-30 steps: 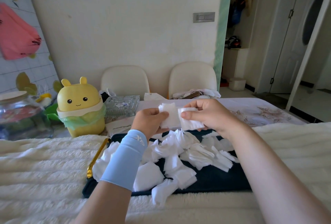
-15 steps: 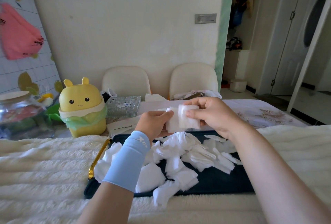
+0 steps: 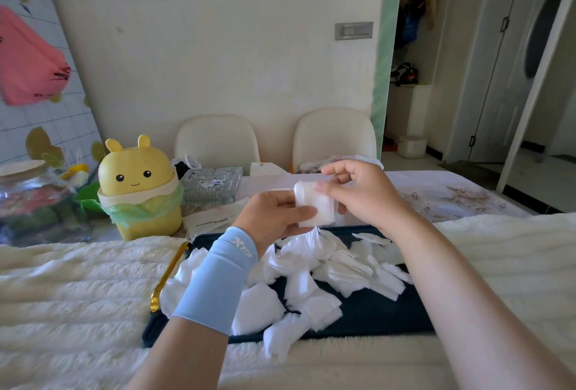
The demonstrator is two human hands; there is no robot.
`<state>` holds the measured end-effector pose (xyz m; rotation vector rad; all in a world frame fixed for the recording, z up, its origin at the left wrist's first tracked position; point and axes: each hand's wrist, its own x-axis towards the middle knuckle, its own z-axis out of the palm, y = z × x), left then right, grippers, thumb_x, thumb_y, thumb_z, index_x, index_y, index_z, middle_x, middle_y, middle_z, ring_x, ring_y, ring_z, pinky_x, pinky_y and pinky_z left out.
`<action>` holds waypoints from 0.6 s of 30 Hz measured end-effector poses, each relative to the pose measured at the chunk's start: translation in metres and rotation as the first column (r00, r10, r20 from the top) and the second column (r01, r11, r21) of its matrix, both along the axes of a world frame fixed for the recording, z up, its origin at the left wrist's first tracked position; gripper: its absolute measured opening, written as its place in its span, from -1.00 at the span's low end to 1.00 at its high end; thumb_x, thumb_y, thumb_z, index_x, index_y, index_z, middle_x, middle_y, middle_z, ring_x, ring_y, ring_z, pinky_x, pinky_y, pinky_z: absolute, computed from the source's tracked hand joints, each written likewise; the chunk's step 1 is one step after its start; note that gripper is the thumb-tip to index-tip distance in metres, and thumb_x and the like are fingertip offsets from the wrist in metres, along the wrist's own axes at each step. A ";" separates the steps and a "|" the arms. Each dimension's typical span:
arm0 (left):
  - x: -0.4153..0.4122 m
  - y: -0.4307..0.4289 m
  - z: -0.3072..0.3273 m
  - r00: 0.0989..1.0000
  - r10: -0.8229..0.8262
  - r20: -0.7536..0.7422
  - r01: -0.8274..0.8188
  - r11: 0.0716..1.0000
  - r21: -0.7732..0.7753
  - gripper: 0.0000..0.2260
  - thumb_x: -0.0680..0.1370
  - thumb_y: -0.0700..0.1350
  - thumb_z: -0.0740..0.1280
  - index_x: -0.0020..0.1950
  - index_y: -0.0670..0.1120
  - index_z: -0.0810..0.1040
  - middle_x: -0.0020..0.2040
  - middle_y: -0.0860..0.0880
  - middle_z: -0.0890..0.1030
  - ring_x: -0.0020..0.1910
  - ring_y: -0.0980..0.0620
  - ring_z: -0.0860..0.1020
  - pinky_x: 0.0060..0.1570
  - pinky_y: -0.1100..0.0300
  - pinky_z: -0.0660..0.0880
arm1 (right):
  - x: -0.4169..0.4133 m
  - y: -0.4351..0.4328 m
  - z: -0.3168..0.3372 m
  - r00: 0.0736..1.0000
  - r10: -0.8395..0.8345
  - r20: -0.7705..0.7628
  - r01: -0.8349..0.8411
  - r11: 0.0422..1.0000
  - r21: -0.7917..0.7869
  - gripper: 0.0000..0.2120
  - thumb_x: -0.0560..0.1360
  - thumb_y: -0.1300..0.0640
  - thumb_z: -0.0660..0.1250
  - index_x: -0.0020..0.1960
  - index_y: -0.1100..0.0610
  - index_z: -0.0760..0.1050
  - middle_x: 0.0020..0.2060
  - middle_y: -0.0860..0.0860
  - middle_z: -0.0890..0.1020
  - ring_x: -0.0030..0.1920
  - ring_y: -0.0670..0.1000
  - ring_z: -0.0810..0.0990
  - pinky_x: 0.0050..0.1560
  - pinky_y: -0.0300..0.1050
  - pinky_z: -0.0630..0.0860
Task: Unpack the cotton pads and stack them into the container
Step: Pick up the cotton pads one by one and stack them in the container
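Both hands are raised above a dark blue tray (image 3: pixel 383 321) with a gold handle at its left end. My left hand (image 3: pixel 274 218), with a light blue wrist sleeve, grips a small stack of white cotton pads (image 3: pixel 314 207) from below with thumb on top. My right hand (image 3: pixel 361 193) pinches the stack's right side with thumb and fingers. Several loose white cotton pads (image 3: pixel 311 280) lie heaped on the tray, one hanging over its near edge. A clear glass container (image 3: pixel 212 185) stands behind the tray.
A yellow bunny-shaped bin (image 3: pixel 140 190) with a green liner stands at the left, next to a big glass jar (image 3: pixel 34 199). The tray lies on a fluffy white cover (image 3: pixel 78 289). Two cream chairs (image 3: pixel 335 137) stand behind the table. Papers (image 3: pixel 215 218) lie near the tray's far left corner.
The two pads that my hands held apart have been brought together into one small stack, and both hands have shifted slightly right.
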<state>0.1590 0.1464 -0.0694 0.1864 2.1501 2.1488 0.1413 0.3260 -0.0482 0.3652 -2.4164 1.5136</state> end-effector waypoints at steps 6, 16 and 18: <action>-0.006 -0.003 -0.003 0.993 0.105 0.056 -0.105 0.994 -0.001 -0.88 0.50 -0.32 0.44 -0.01 -0.16 0.66 0.03 -0.19 0.71 0.00 -0.12 0.70 0.04 0.08 0.64 | -0.005 0.039 -0.006 0.939 -0.240 0.245 0.022 0.757 0.653 -0.66 0.37 -0.16 0.50 0.02 0.04 0.68 -0.03 0.00 0.72 -0.02 0.06 0.68 0.13 0.06 0.60; -0.006 0.000 -0.004 0.984 0.142 0.110 -0.148 0.988 0.048 -0.85 0.55 -0.19 0.42 0.08 -0.22 0.64 0.03 -0.21 0.70 0.00 -0.14 0.70 -0.02 0.07 0.66 | -0.018 0.036 -0.022 0.940 -0.323 0.110 0.145 0.671 0.727 -0.57 0.50 0.26 0.25 -0.51 -0.01 0.38 -0.54 -0.07 0.38 -0.45 0.04 0.38 -0.39 -0.19 0.29; -0.007 -0.001 -0.005 0.980 0.170 0.107 -0.174 0.984 0.034 -0.88 0.55 -0.18 0.43 0.04 -0.20 0.65 0.04 -0.20 0.70 -0.01 -0.14 0.70 0.00 0.05 0.65 | -0.014 0.033 -0.013 0.967 -0.244 0.074 0.173 0.841 0.513 -0.64 0.55 0.22 0.31 -0.28 -0.15 0.65 -0.38 -0.19 0.56 -0.27 -0.03 0.55 -0.24 -0.20 0.43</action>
